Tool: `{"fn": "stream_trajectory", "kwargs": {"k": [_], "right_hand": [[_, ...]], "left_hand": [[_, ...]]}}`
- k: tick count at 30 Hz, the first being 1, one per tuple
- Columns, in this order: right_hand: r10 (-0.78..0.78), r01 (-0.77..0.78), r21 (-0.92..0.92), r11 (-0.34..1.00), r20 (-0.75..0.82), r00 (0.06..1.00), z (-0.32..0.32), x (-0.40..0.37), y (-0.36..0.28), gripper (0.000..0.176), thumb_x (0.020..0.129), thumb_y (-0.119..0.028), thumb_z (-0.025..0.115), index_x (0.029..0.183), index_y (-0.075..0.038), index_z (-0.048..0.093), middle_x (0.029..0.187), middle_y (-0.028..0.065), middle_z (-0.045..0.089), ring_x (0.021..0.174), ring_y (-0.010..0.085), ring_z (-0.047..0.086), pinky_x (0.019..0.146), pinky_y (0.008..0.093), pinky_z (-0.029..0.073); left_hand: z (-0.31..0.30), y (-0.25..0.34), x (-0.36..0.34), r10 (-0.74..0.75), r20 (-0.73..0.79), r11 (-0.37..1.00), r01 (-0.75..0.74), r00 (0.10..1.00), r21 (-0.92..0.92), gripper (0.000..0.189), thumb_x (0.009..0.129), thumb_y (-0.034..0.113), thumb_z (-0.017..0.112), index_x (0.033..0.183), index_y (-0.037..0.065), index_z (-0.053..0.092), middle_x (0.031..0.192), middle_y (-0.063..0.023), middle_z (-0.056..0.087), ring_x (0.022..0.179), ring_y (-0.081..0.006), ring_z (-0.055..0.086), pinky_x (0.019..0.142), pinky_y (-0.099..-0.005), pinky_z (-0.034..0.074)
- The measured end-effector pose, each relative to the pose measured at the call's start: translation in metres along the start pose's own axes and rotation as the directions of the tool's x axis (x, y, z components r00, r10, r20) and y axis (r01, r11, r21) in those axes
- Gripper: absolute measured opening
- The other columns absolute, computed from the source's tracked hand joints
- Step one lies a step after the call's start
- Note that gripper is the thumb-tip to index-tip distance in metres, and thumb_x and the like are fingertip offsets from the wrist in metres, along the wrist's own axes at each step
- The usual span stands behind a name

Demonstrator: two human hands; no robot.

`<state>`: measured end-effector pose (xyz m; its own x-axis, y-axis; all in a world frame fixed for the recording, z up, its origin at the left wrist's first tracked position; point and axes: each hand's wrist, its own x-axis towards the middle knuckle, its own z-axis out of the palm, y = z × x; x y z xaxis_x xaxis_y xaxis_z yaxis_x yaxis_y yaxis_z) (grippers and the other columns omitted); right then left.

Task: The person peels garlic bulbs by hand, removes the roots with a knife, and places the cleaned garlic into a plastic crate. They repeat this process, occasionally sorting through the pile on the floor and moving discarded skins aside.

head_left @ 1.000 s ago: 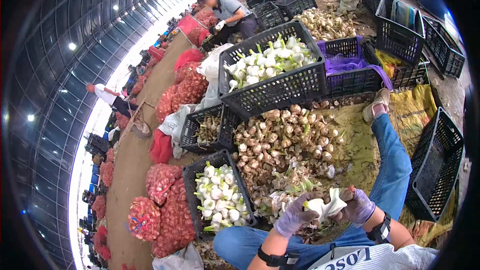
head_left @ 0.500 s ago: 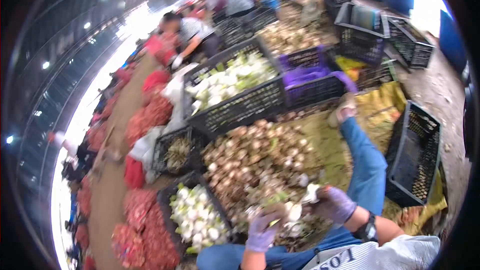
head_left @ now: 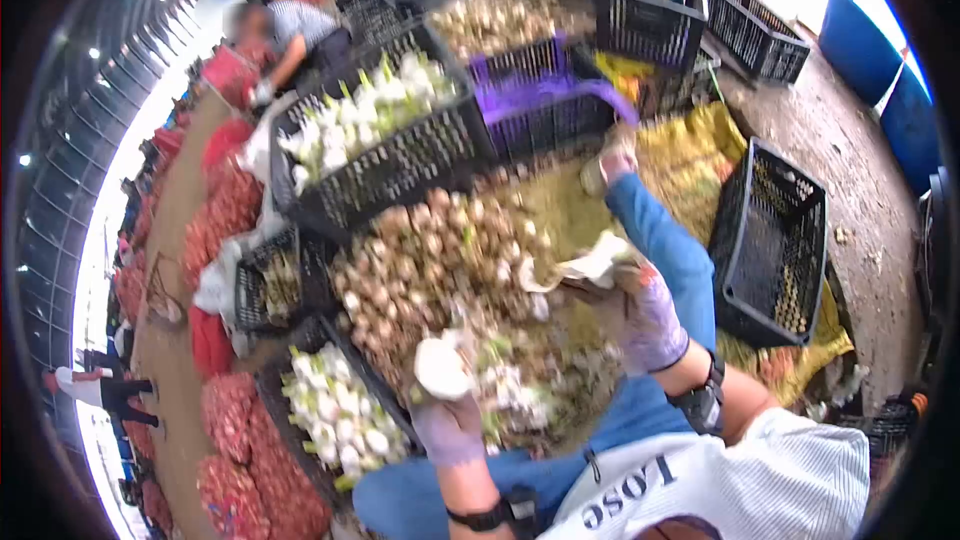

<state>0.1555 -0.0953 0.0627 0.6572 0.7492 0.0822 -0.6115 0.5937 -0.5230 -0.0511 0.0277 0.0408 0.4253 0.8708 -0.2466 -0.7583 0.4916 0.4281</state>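
Observation:
My left hand (head_left: 446,425), in a pale purple glove, is closed round a peeled white onion (head_left: 443,368) and holds it beside the crate of peeled onions. My right hand (head_left: 640,315), gloved the same way and stained, is closed on pale onion skin (head_left: 595,262) that juts out to the left; whether a tool is also in its grip is hidden. Between and beyond my hands lies a heap of unpeeled brown onions (head_left: 415,260), with loose skins (head_left: 515,385) scattered on the near side. Peeled onions (head_left: 340,410) with green tips fill the low black crate at my left.
A larger black crate (head_left: 390,175) of peeled onions stands beyond the heap, next to a crate with purple wrapping (head_left: 545,105). Another black crate (head_left: 770,240) is right of my leg. Red mesh sacks (head_left: 265,460) line the left. A co-worker (head_left: 300,35) bends over farther back.
My hands have moved apart: the left went left with the white onion, the right rose with the skin. The view has shifted, so the surroundings appear farther left and higher.

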Motion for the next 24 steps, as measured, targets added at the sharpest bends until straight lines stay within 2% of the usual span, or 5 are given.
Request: {"fn": "stream_trajectory", "kwargs": {"k": [3, 7, 15, 18, 24], "right_hand": [[0.307, -0.234, -0.551, 0.801, 0.042, 0.951, 0.009, -0.008, 0.002, 0.044, 0.080, -0.020, 0.061, 0.117, -0.003, 0.043, 0.107, 0.0119, 0.054, 0.097, 0.0217, 0.055, 0.083, 0.0311, 0.043], [0.299, 0.414, -0.896, 0.162, 0.444, 0.844, 0.012, -0.008, 0.022, 0.048, 0.069, -0.011, 0.065, 0.114, -0.006, 0.049, 0.110, 0.0173, 0.052, 0.097, 0.0334, 0.053, 0.082, 0.0380, 0.045], [0.213, 0.561, -0.686, 0.463, 0.701, 0.681, 0.016, 0.007, 0.047, 0.027, 0.072, -0.013, 0.067, 0.091, -0.003, 0.051, 0.091, 0.0117, 0.055, 0.085, 0.0254, 0.055, 0.071, 0.0347, 0.046], [0.554, -0.501, -0.274, 0.821, 0.171, 0.815, 0.004, -0.005, 0.051, 0.020, 0.078, -0.015, 0.064, 0.087, -0.004, 0.051, 0.089, 0.0024, 0.055, 0.086, 0.0102, 0.051, 0.069, 0.0250, 0.043], [0.292, 0.329, -0.793, 0.512, 0.521, 0.802, 0.010, -0.001, 0.043, 0.026, 0.076, -0.022, 0.067, 0.088, -0.004, 0.052, 0.087, 0.0071, 0.055, 0.083, 0.0174, 0.053, 0.073, 0.0302, 0.043]], "left_hand": [[-0.010, -0.006, 0.007, -0.003, 0.098, 0.997, 0.010, 0.995, -0.076, 0.050, 0.073, 0.006, 0.065, 0.119, 0.001, 0.046, 0.113, -0.0163, 0.054, 0.099, -0.0295, 0.055, 0.079, -0.0343, 0.053], [-0.013, -0.015, 0.003, -0.182, 0.225, 0.970, 0.212, 0.957, -0.116, 0.049, 0.075, 0.009, 0.064, 0.120, 0.003, 0.045, 0.110, -0.0138, 0.055, 0.096, -0.0241, 0.057, 0.073, -0.0276, 0.056], [-0.026, -0.032, -0.008, -0.293, -0.015, 0.954, 0.293, 0.956, 0.065, 0.047, 0.079, 0.019, 0.062, 0.116, -0.004, 0.044, 0.109, -0.0146, 0.055, 0.092, -0.0240, 0.059, 0.065, -0.0256, 0.056], [-0.018, -0.032, -0.012, -0.270, 0.063, 0.959, 0.263, 0.961, 0.110, 0.043, 0.080, 0.015, 0.060, 0.114, -0.006, 0.045, 0.108, -0.0157, 0.055, 0.091, -0.0240, 0.060, 0.063, -0.0252, 0.056], [-0.024, -0.041, -0.011, -0.089, -0.083, 0.955, 0.109, 0.993, 0.275, 0.038, 0.079, 0.012, 0.061, 0.111, -0.004, 0.048, 0.105, -0.0171, 0.056, 0.091, -0.0271, 0.059, 0.068, -0.0357, 0.056]]}}
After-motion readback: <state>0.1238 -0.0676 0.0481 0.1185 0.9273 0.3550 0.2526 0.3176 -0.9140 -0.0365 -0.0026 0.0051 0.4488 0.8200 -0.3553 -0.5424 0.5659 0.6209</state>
